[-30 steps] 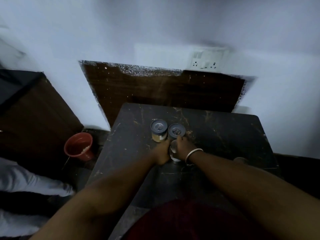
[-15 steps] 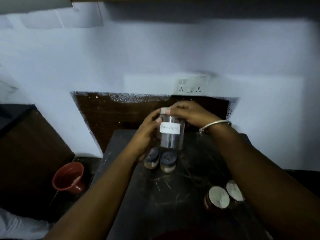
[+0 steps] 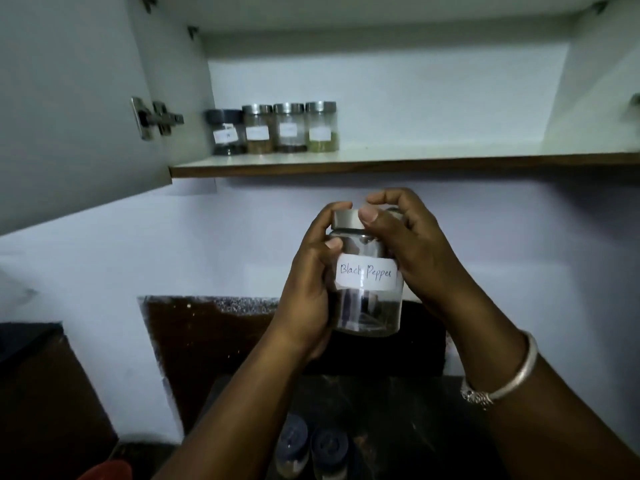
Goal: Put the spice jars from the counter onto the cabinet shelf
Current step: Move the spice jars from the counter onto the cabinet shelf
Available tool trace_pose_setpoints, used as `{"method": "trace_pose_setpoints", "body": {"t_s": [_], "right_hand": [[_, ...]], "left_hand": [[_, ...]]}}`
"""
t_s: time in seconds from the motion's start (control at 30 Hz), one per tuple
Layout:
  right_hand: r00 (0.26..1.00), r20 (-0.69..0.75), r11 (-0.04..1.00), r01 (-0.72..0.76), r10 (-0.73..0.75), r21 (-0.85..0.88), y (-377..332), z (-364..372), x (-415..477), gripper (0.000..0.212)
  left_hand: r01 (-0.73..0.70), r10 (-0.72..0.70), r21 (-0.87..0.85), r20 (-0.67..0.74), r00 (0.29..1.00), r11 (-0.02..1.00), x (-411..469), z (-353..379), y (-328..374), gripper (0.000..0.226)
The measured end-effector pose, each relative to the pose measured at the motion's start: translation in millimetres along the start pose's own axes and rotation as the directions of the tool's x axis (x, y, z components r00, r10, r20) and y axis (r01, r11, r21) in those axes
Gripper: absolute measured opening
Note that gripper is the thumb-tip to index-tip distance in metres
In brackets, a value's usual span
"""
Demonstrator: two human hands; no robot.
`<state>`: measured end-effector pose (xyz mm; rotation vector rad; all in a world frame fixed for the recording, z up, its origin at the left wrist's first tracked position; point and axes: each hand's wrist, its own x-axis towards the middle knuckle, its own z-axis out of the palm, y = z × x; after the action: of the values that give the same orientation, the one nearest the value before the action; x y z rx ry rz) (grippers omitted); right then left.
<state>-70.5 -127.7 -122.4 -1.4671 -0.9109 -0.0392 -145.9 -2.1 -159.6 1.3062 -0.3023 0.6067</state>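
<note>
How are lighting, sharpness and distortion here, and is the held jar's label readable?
Head view: dim, bluish light, shelf brightest, counter nearly black; cabinet sides splay from the wide-angle lens; the label on the Black Pepper jar reads sharply; those on the shelf jars are too soft.

Left hand (image 3: 308, 289) and right hand (image 3: 415, 251), like the forearms behind them, are bare — the right wrist wears 1 slim silver-toned bangle (image 3: 527, 370) with small ornate knobbed ends.

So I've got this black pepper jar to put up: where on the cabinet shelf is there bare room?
Bare, for the Black Pepper jar: the shelf from the green-filled jar rightward to the cabinet's right wall. Crowded: the left end, where four jars line up by the left wall.
</note>
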Motion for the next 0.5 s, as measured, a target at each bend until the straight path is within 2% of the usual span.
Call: {"method": "trace_pose_setpoints", "body": {"t_s": [0.13,0.23,0.33,0.43,0.5], "right_hand": [[0.994,0.016,0.990,0.107,-0.106,-0.088,-12,-14,1,0.071],[0.980,0.056,0.950,0.198,-0.190,-0.242,-28,-21,11,0.095],[0.972,0.076,0.924,0.237,-0.224,-0.301,-50,-28,43,0.109],[0.979,0.036,0.897,0.197,-0.199,-0.395,-64,-38,98,0.110],[0.981,0.034,0.860,0.185,-0.192,-0.475,-64,-41,144,0.107]], "left_hand": [[-0.082,0.082,-0.019,-0.005,0.997,0.996,23,5,14,0.047],[-0.157,0.159,0.043,-0.051,0.986,0.987,58,11,37,0.043],[-0.195,0.202,0.168,-0.030,0.979,0.966,103,19,62,0.037],[-0.223,0.266,0.381,-0.062,0.962,0.897,158,16,78,0.037],[-0.174,0.265,0.537,-0.098,0.959,0.826,197,2,84,0.039]]}}
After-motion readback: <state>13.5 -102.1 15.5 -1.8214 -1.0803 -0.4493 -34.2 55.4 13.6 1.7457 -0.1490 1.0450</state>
